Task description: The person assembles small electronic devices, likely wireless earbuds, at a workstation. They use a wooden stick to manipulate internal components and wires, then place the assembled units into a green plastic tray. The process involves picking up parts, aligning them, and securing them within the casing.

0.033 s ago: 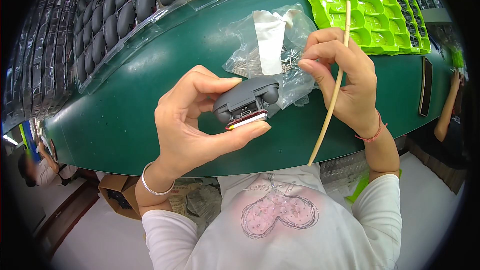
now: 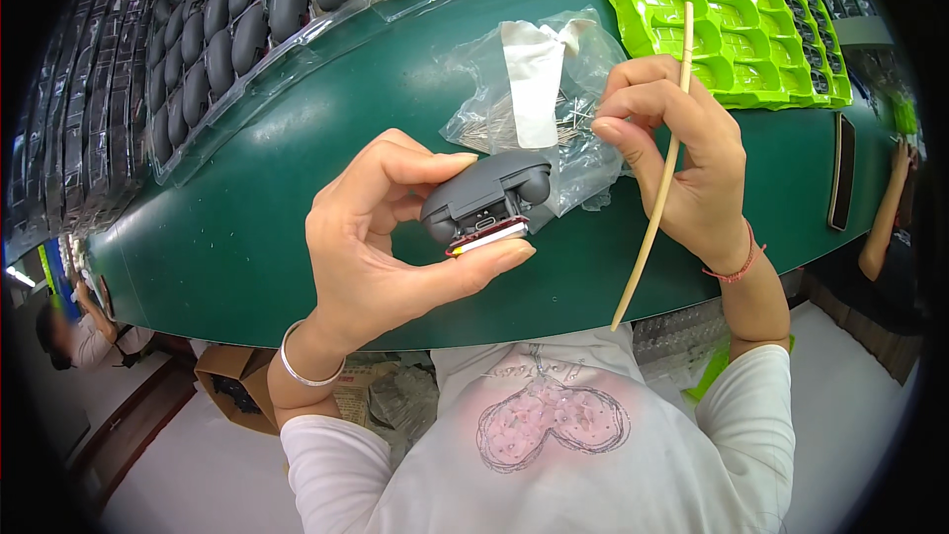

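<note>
A dark grey earbud charging case [image 2: 484, 200] is pinched between the thumb and fingers of my left hand [image 2: 381, 222], above the table's near side. Its port, a red-edged circuit board and a white piece show along the open lower side. My right hand [image 2: 692, 153] is closed, with a thin wooden stick [image 2: 652, 222] lodged between its fingers and slanting down toward me. Thumb and index finger meet at the tip; anything tiny between them cannot be made out. Beside those fingertips lies a clear plastic bag [image 2: 583, 173] holding many thin metal pins [image 2: 491, 127] and a white strip [image 2: 534, 84].
Clear trays of dark grey cases [image 2: 287, 5] line the far left of the green table [image 2: 227, 257]. A bright green moulded tray [image 2: 727, 15] lies at the far right, near a dark flat phone-like object [image 2: 841, 173]. A cardboard box [image 2: 232, 386] stands below. Other people work at both sides.
</note>
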Tool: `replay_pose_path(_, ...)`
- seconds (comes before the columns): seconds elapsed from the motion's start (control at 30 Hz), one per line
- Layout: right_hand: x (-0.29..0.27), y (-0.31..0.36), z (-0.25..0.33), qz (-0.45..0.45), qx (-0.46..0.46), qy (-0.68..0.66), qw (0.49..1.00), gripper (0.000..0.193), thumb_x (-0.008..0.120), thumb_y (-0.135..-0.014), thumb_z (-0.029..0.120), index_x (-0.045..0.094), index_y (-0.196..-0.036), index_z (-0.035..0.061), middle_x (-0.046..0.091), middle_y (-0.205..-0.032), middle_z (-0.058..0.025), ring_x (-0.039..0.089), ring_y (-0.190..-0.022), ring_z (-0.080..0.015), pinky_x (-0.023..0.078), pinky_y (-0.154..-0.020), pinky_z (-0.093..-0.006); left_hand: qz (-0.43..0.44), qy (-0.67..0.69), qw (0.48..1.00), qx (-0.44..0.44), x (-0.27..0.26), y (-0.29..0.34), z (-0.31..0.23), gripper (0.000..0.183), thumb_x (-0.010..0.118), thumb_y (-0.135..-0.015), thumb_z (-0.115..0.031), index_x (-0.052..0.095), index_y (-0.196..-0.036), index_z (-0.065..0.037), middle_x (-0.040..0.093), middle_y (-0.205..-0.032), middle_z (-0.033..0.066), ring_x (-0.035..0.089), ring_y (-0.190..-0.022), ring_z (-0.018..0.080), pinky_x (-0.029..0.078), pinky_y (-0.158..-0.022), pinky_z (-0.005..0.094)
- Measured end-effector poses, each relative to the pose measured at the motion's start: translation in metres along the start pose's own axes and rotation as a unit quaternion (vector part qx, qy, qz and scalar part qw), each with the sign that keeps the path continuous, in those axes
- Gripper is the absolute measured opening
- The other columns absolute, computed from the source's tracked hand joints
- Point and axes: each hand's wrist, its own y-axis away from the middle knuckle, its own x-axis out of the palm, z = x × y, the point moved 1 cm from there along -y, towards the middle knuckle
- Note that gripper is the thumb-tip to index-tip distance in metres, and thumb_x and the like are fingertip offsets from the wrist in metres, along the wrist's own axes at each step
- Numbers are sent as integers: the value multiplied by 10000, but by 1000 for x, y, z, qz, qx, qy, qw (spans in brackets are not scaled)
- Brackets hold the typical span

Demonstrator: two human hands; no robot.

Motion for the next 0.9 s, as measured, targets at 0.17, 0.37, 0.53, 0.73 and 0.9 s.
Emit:
replay_pose_path(0.17,-2,-1,5,1,-75,-7,997,193,770,-685,8,638,-825,13,601,-822,-96,564,-642,-199,452,-543,-277,-3,-31,999,23,-2,0,0,473,855,-619,-20,585,-996,76,573,-893,92,590,-819,124,499,-738,224)
replay_pose_path(0.37,7,7,23,53,-127,-14,990,241,790,-633,43,629,-810,19,595,-816,-97,580,-666,-214,462,-541,-294,-37,-45,997,50,2,3,4,490,867,-612,-19,587,-1004,71,557,-911,88,587,-824,124,503,-736,226)
replay_pose_path(0.53,2,7,24,52,-78,-114,989,213,769,-709,13,628,-868,8,599,-821,-115,581,-715,-200,466,-609,-278,7,-64,996,59,7,3,3,517,885,-585,-23,596,-1006,56,565,-923,87,580,-812,130,510,-729,234)
replay_pose_path(0.73,-2,8,22,32,-108,-47,993,233,781,-701,18,646,-891,17,590,-840,-103,569,-701,-186,456,-599,-269,-1,-67,995,77,8,5,2,552,903,-558,-27,603,-1016,47,564,-925,90,577,-812,139,533,-734,252)
replay_pose_path(0.9,-3,12,23,38,-146,17,988,287,799,-644,28,683,-907,41,580,-838,-83,539,-663,-166,410,-552,-246,11,-126,984,127,8,4,4,564,907,-556,-36,606,-1027,40,573,-928,93,578,-826,148,537,-726,253)
